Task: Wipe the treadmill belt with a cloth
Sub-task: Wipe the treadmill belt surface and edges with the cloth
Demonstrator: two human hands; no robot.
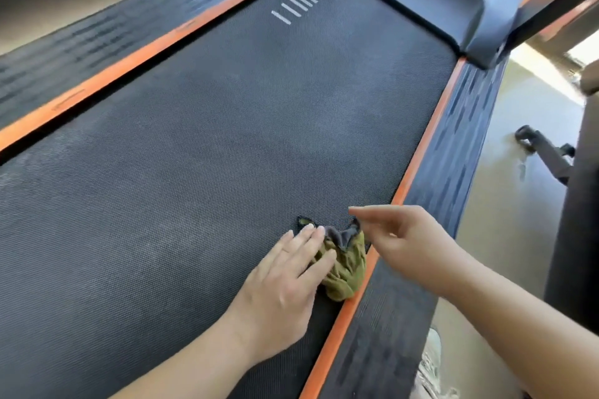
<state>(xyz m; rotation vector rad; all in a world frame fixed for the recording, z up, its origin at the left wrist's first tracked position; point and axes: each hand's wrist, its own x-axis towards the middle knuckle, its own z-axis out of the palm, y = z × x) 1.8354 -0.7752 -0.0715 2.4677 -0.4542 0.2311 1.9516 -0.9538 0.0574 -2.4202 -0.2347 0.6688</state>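
The left hand (pixel 282 282) lay flat, fingers (pixel 308 236) straight and together, pressing a crumpled olive-and-grey cloth (pixel 345 264) onto the dimpled black treadmill belt (pixel 210 139). The cloth bunched under those fingertips, hard against the smooth orange edge strip (pixel 418 159). The right hand (pixel 405 240) hovered just beyond it, fingers loosely spread, gripping nothing. Farther up, white stripes (pixel 301 1) marked the belt.
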